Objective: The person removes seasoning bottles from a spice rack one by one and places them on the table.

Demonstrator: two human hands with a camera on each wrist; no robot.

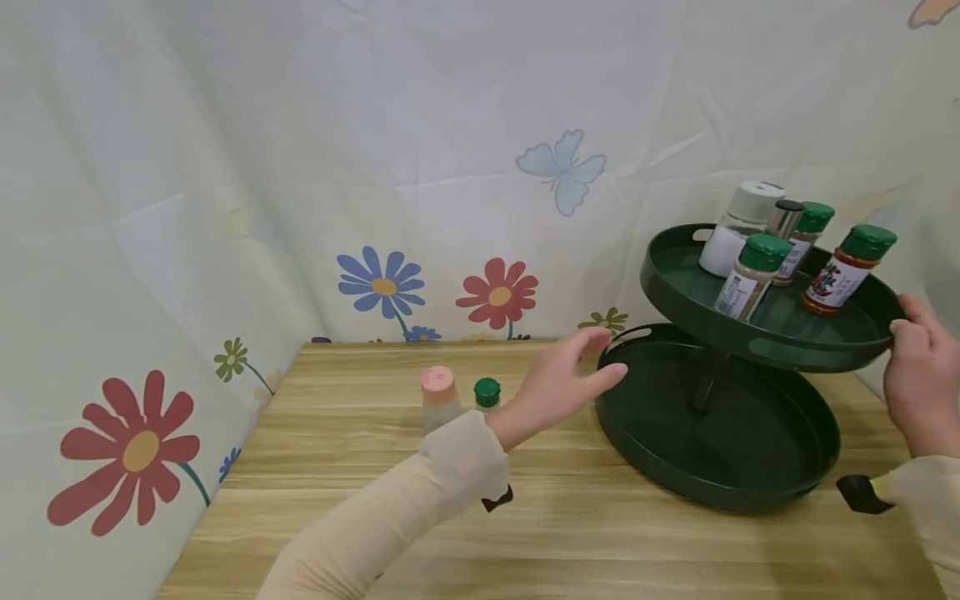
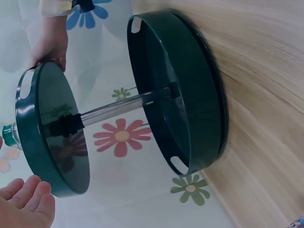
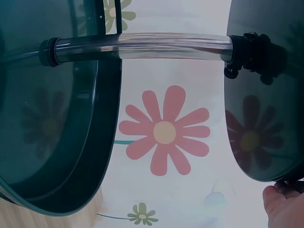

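Observation:
A dark green two-tier round rack point(image 1: 727, 492) stands at the right of the table, its upper tray point(image 1: 697, 300) joined to the lower one by a clear post point(image 3: 175, 46). On the upper tray are a white-capped jar of white powder point(image 1: 723, 247), a red-labelled spice bottle point(image 1: 836, 279), a green-capped spice bottle point(image 1: 738, 292) and others partly hidden. My right hand point(image 1: 926, 383) grips the upper tray's right rim. With thumb and fingers apart, my left hand point(image 1: 558, 383) is beside the rack's left side in the head view; in the left wrist view its fingers point(image 2: 31, 197) are near the upper tray.
A pink-capped shaker point(image 1: 438, 396) and a green-capped bottle point(image 1: 487, 393) stand on the wooden table point(image 1: 315, 500), behind my left forearm and partly covered by it. A flower-printed curtain point(image 1: 225, 167) hangs behind the table's back edge.

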